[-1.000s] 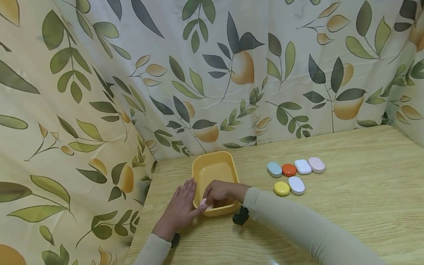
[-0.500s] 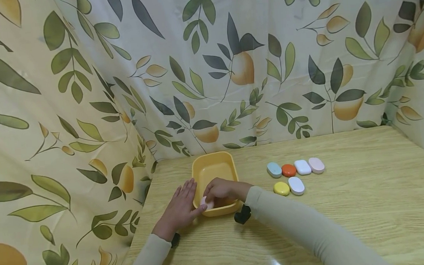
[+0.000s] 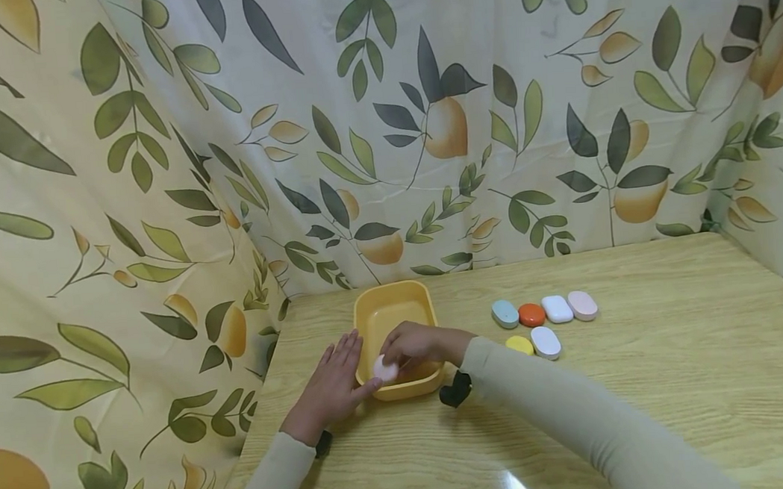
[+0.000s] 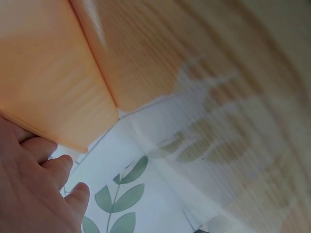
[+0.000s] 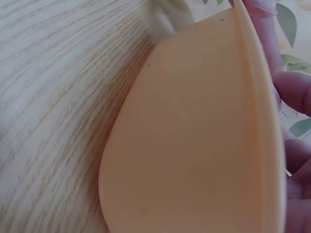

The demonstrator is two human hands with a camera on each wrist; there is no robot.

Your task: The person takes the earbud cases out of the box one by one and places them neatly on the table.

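A yellow plastic basin (image 3: 395,302) stands on the table. My right hand (image 3: 416,345) reaches over its right side and pinches a pale pink soap bar (image 3: 385,369) near the front left corner. The soap's flat face is tilted toward the head view. My left hand (image 3: 333,383) lies along the basin's left rim, fingers straight and thumb reaching over the front corner beside the soap. In the left wrist view, fingers (image 4: 58,170) touch the basin's wall (image 4: 53,68). The right wrist view has the basin's outer side (image 5: 189,126) hiding the soap, with fingers (image 5: 295,92) beyond the rim.
Right of the basin lie a blue soap (image 3: 505,314), an orange-red soap (image 3: 532,314), a white soap (image 3: 557,309) and a pink soap (image 3: 582,305). In front are a yellow soap (image 3: 519,345) and a white oval soap (image 3: 546,343). A leaf-patterned curtain (image 3: 386,162) backs the wooden table (image 3: 666,332).
My right hand has shifted slightly up and to the right with the pink soap, which now shows more of its face. My left hand has stayed in place.
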